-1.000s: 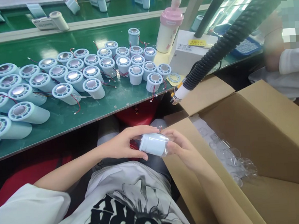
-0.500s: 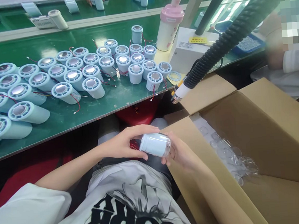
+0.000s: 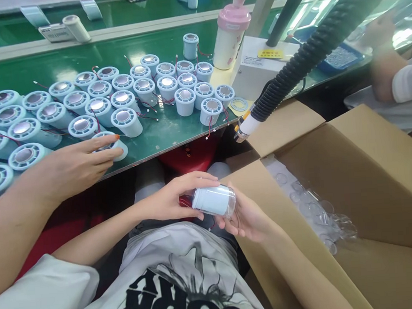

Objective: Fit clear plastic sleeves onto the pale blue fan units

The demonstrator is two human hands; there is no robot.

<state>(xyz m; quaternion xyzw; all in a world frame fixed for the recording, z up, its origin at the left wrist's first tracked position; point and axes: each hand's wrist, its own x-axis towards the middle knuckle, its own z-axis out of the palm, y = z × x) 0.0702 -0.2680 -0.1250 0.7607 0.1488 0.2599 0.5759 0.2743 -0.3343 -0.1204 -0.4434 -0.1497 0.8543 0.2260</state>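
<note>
Over my lap, a light-blue plastic cylinder [image 3: 211, 200] lies tilted inside a clear plastic cup [image 3: 232, 200]. My left hand [image 3: 180, 194] grips its left end between the thumb below and the fingers above. Curled under the cup's closed right end, my right hand [image 3: 247, 215] supports it, palm against the clear plastic. The cylinder's left end is partly hidden by my left hand. A thin wire hangs below my right fingers.
Rows of light-blue cylinders [image 3: 124, 122] with wires cover the green bench. Another person's hand [image 3: 76, 166] reaches in from the left, on one cylinder [image 3: 120, 150]. A cardboard box [image 3: 380, 184] holding clear cups [image 3: 315, 208] stands right, below a black flexible hose [image 3: 285, 80].
Another person's hand has come in from the left, with a cylinder at the bench's front edge. My right fingers have opened slightly under the cup; my left hand barely moved.
</note>
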